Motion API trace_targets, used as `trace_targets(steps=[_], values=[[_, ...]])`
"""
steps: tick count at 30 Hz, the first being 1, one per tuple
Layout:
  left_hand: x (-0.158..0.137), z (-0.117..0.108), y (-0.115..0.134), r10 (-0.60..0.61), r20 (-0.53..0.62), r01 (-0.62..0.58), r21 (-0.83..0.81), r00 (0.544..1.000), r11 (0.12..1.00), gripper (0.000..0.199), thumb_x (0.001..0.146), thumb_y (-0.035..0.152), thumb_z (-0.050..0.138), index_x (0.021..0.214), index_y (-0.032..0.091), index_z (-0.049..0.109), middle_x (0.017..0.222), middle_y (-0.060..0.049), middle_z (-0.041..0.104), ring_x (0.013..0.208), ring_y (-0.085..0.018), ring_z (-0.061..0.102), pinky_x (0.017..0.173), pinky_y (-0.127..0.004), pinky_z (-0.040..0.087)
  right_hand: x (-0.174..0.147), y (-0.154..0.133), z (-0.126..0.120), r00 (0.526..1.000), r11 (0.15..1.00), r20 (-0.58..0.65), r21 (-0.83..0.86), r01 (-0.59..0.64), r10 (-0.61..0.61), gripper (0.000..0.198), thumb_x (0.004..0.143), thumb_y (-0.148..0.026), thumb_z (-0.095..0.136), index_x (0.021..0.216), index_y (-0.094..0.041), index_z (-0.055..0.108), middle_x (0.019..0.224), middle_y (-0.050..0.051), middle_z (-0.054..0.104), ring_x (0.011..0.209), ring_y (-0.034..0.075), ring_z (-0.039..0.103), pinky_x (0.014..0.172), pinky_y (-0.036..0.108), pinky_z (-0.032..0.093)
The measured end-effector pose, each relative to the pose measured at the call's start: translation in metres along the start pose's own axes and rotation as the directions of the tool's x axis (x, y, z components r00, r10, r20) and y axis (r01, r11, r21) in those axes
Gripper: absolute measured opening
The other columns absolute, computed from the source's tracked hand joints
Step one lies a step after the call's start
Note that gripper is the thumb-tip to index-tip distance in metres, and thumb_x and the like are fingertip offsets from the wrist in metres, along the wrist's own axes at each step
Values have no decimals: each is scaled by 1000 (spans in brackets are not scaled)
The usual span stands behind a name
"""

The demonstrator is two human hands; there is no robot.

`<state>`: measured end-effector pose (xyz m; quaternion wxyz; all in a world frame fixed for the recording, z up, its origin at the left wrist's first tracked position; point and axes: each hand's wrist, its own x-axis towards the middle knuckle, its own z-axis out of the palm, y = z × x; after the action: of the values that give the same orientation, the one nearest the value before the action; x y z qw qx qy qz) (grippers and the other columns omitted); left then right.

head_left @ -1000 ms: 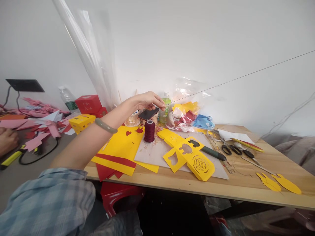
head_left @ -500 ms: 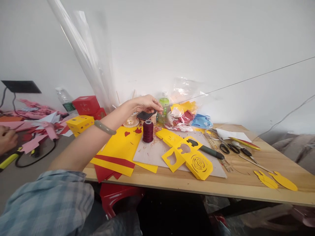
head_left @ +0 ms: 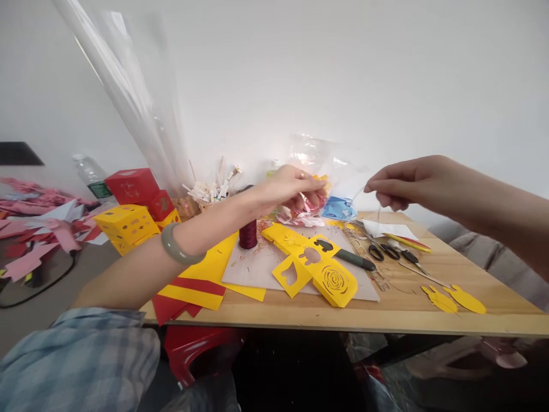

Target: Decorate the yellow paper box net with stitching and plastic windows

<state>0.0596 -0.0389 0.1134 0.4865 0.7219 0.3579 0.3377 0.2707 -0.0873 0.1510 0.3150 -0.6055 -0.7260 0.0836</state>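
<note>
My left hand, with a green bangle on the wrist, is raised over the table with thumb and forefinger pinched. The fine thread at its fingertips is too thin to make out clearly now. To its right, my right hand pinches a thin pale-looking thread, whose ends show by the fingers. Behind my left forearm stands a spool of dark red thread, partly hidden. Below the hands lie yellow cut-out card pieces and a dark green-handled craft knife on a pale board.
Scissors, pens and yellow rabbit-shaped cut-outs lie on the right. Red and yellow boxes, pink scraps and a bottle are left. A blue packet lies near the wall.
My right hand has come into view from the right, bringing the thread's far end nearer my left hand. The long taut dark line no longer shows. The view has shifted slightly right.
</note>
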Motion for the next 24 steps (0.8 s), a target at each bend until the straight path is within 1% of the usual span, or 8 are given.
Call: trace_targets(steps=[2,5,9,11,13,16,20,24], values=[[-8,16,5,-41,139,56,-106,989,993,39,85,44,50,78,10,68,67,-7,62,46,-5,44,42,-20,28,-4,-10,9,994,1000,108,21,9,-11,19,79,-22,58,64,-17,68,48,-3,56,46,6,47,50,26,39],[-14,30,7,-86,197,138,-269,977,953,48,85,55,44,81,12,66,70,-6,62,45,-5,38,42,-20,29,-12,-20,15,991,998,131,-43,43,-37,25,81,-27,55,58,-19,61,49,-3,54,43,7,43,45,25,34],[-18,37,11,-76,120,117,-385,990,915,32,87,40,49,70,13,57,60,0,50,41,-2,28,39,-19,20,-25,-30,19,988,993,145,-102,62,-47,26,82,-26,53,57,-20,57,49,-4,53,39,7,39,42,24,31],[-19,39,13,-74,94,106,-406,993,908,26,86,31,53,67,13,54,57,3,43,40,-1,24,38,-19,14,-31,-33,22,990,991,122,-102,88,-76,23,82,-22,51,59,-21,56,48,-4,53,39,7,38,43,24,31],[-19,38,13,-67,77,93,-421,995,902,23,83,27,58,66,13,54,57,4,41,40,0,24,38,-18,13,-36,-34,27,991,986,75,-110,121,-114,24,82,-22,49,60,-21,56,48,-4,52,39,8,38,43,24,30],[-16,34,8,-34,86,70,-471,996,879,17,80,22,62,67,12,58,60,3,46,41,0,27,38,-17,18,-42,-31,35,985,975,32,-140,171,-168,25,82,-23,47,59,-21,55,49,-4,54,41,9,41,44,24,30],[-10,24,9,-50,93,91,-507,994,857,13,80,24,62,76,12,64,78,-4,63,46,-1,40,43,-16,32,-47,-21,45,971,966,94,-117,232,-221,23,83,-23,44,62,-21,53,50,-4,54,43,10,44,45,24,31],[-1,12,20,-37,-74,-2,-472,997,881,14,83,18,58,74,10,65,79,-5,65,57,-4,51,52,-16,39,-54,-7,56,961,974,164,-10,227,-223,23,85,-27,43,66,-20,54,55,-3,56,48,10,49,49,23,36]])
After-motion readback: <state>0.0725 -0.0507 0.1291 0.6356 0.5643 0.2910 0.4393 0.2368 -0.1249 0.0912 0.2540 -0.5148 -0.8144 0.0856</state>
